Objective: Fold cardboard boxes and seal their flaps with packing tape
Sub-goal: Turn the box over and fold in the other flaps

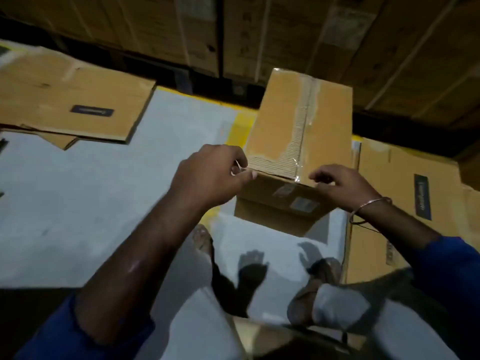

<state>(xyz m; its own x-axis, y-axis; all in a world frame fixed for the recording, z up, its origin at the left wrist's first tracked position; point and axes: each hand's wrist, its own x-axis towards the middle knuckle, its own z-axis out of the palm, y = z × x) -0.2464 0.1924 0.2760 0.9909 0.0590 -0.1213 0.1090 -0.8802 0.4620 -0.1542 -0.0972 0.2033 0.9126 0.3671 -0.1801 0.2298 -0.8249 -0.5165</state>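
Observation:
A closed brown cardboard box (280,120) stands on the grey floor in front of me, with clear packing tape (309,110) along its top seam and torn paper beside it. My left hand (213,172) is at the box's near left corner, fingers curled, pinching something thin and pale there; what it is I cannot tell. My right hand (335,185), with a metal bangle on the wrist, rests curled fingers on the near top edge, right of the tape end.
Flattened cardboard sheets (67,100) lie on the floor at the left. Another flat box (405,203) lies at the right. Stacked cartons (285,35) form a wall behind. A yellow floor line (241,126) runs by the box. My feet are below.

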